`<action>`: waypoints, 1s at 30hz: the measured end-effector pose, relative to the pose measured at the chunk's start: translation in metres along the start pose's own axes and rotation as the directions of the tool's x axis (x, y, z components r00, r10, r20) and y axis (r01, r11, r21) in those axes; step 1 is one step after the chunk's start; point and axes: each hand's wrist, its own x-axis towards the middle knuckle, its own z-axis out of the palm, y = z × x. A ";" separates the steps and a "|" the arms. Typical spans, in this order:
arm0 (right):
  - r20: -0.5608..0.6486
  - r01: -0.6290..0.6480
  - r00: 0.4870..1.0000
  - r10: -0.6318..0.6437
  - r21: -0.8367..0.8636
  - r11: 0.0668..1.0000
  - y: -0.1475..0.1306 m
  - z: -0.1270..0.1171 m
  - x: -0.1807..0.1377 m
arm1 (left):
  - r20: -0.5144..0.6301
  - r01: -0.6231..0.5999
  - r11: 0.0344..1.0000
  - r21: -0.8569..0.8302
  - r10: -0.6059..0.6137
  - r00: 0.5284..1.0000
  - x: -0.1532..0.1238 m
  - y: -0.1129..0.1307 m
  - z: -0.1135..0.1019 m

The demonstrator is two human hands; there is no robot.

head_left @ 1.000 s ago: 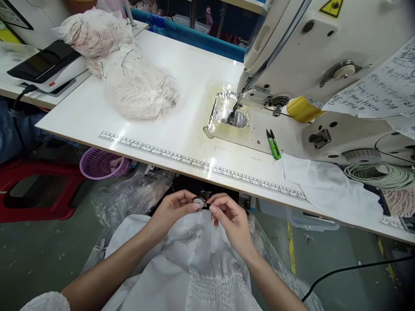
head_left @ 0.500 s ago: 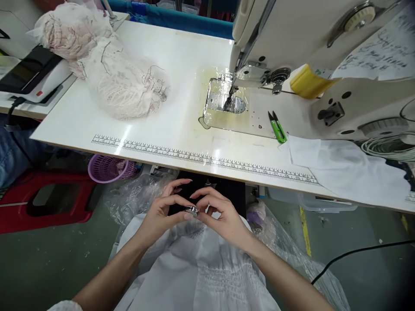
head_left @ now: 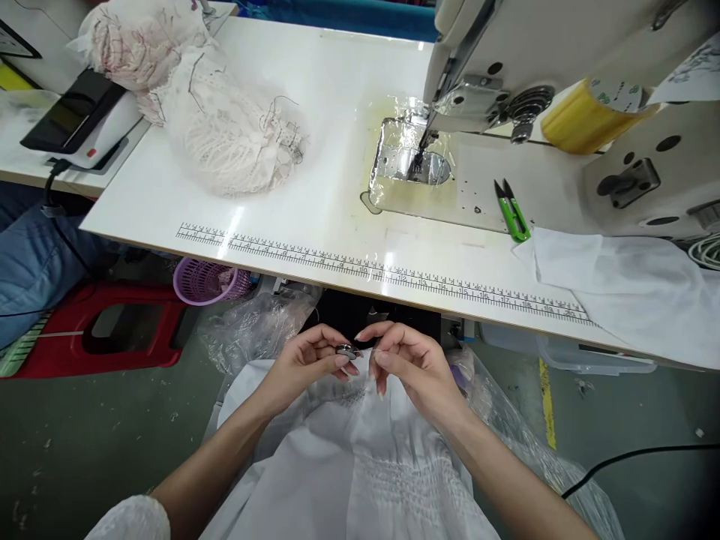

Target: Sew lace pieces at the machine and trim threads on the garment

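Observation:
Between the thumb and fingers of my left hand (head_left: 309, 367) is a small round metal bobbin case (head_left: 347, 350). Just to its right, my right hand (head_left: 408, 360) pinches thumb against finger, and a fine pale thread (head_left: 367, 351) seems to run from there to the case. Both hands are over my lap, below the table's front edge, above white gathered fabric (head_left: 394, 480). The sewing machine's presser foot (head_left: 417, 161) stands over the needle plate, with no cloth under it.
Green thread snips (head_left: 511, 211) lie right of the needle plate, beside white cloth (head_left: 630, 285). Lacy pale fabric (head_left: 225, 142) is heaped on the left of the table (head_left: 331, 210). Under the edge are a purple basket (head_left: 194, 283) and a red stool (head_left: 129, 337).
My right hand has drawn away from the bobbin case to the right, opening a small gap. My left hand keeps hold of the case. The view has shifted slightly.

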 end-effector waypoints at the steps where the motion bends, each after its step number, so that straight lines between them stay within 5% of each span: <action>1: 0.007 -0.003 1.000 0.003 0.022 1.000 0.000 0.000 0.000 | 0.003 -0.006 1.000 -0.009 0.006 1.000 0.000 0.000 0.002; 30: -0.038 0.032 0.999 -0.035 -0.077 0.997 -0.018 0.000 -0.010 | -0.057 -0.100 0.988 0.117 0.107 0.993 -0.006 -0.006 0.001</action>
